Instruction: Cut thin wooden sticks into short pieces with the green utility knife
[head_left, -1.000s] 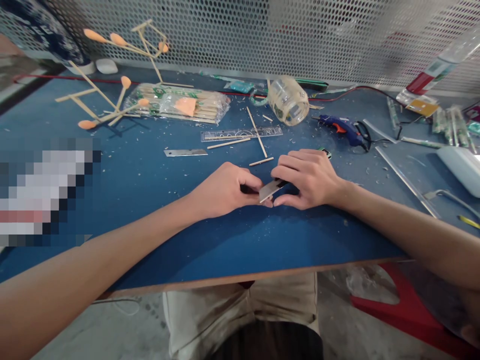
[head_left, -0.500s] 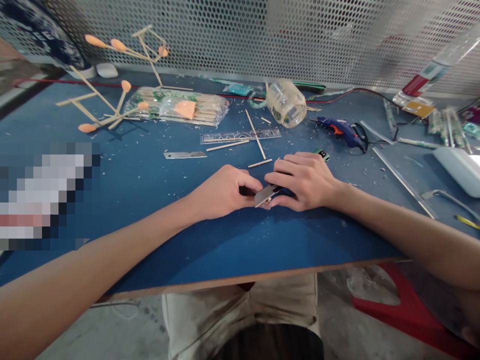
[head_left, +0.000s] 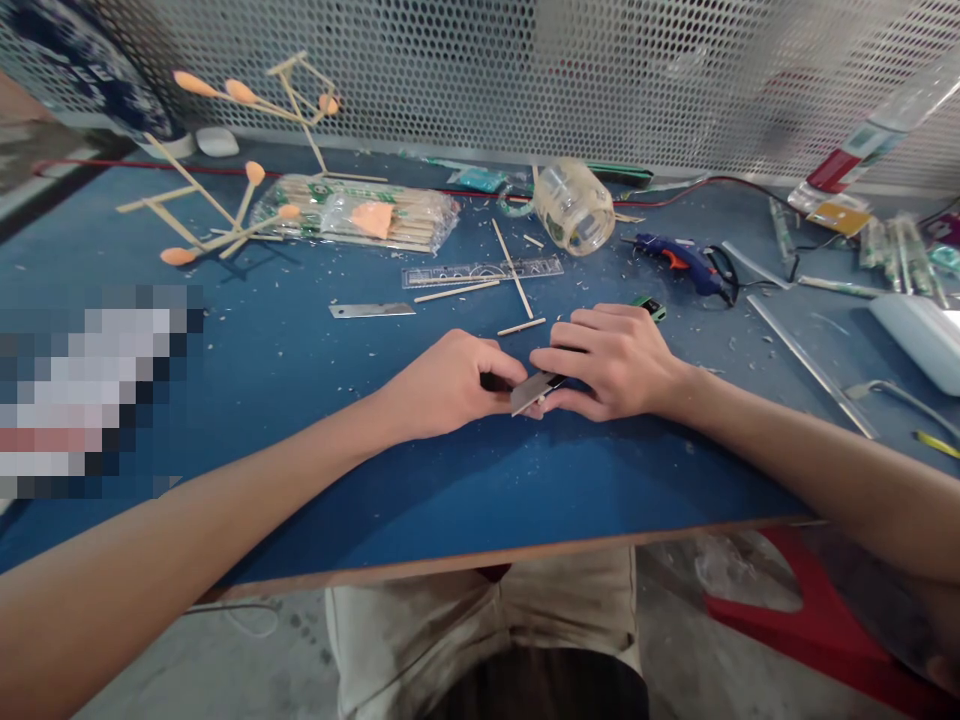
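My right hand [head_left: 615,362] is closed around a utility knife [head_left: 534,391]. Its blade points left and down, and its green end sticks out behind the knuckles. Touching the blade's side, my left hand [head_left: 456,385] is closed in a pinch on a thin wooden stick [head_left: 541,401]; only the pale tip of the stick shows, and the fingers hide the rest. Beyond the hands lie a short cut stick [head_left: 522,327], longer sticks [head_left: 456,291] and a clear ruler [head_left: 536,267]. A loose knife blade [head_left: 372,311] rests to the left.
Stick models with orange tips [head_left: 199,225] stand at the back left beside a bagged bundle of sticks [head_left: 300,205]. A jar [head_left: 574,205] lies on its side near a blue glue gun [head_left: 679,262]. Glue sticks [head_left: 814,370], a bottle [head_left: 862,150] and a white case [head_left: 919,340] are at right.
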